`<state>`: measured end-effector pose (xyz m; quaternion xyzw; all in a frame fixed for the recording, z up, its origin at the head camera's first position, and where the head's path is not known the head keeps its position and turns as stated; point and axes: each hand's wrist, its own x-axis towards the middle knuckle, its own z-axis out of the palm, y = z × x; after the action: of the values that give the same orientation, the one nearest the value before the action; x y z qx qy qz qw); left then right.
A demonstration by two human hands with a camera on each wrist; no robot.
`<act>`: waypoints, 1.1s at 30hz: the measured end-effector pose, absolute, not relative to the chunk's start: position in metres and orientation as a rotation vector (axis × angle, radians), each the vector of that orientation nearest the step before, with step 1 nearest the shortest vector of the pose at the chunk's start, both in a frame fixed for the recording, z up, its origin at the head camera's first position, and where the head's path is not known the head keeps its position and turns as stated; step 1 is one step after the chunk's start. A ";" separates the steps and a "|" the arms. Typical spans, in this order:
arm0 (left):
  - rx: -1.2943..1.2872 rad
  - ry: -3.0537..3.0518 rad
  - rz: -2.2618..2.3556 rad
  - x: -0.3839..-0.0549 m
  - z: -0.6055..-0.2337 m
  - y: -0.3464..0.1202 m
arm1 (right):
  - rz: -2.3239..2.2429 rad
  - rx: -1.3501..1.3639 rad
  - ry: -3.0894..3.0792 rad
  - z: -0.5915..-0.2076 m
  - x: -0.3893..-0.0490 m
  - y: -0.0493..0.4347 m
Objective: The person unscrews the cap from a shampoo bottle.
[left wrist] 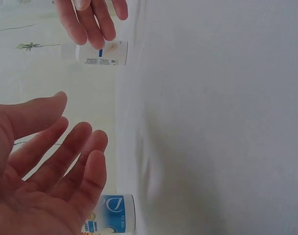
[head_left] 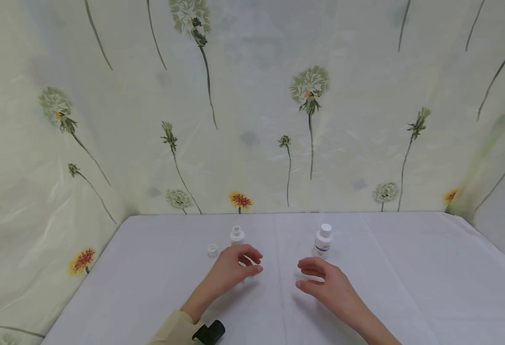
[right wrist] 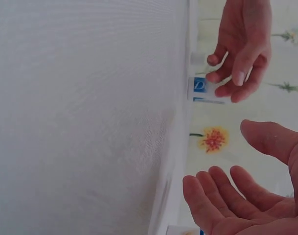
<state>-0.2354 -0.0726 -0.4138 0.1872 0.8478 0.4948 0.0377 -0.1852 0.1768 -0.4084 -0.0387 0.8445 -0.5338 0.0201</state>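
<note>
A small white bottle (head_left: 237,235) without its cap stands just beyond my left hand (head_left: 234,268), which hides its lower part. Left of it, the loose white cap (head_left: 212,250) lies on the table. My left hand holds nothing, its fingers loosely bent. A second white bottle (head_left: 323,242), capped and upright, stands beyond my right hand (head_left: 332,287). That hand is likewise free, with thumb and fingers apart. In the left wrist view, a blue label shows on the uncapped bottle (left wrist: 118,214) behind the left hand. The two hands face each other with a gap between.
A white cloth (head_left: 407,287) covers the table. Floral-patterned sheeting (head_left: 252,96) rises behind it and at both sides. A black strap device (head_left: 209,331) sits on the left wrist, by a cream sleeve (head_left: 176,329).
</note>
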 end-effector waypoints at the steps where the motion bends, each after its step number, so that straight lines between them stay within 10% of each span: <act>1: 0.580 2.602 1.519 -0.236 -0.415 -0.071 | -1.654 -0.114 2.620 -0.409 -0.185 0.177; 33: 0.560 2.552 1.570 -0.240 -0.422 -0.028 | -1.575 -0.076 2.739 -0.406 -0.173 0.217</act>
<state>-0.2397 -0.0282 -0.4220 0.1837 0.8363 0.5145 0.0466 -0.1733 0.2171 -0.4064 -0.0241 0.8665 -0.4984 -0.0096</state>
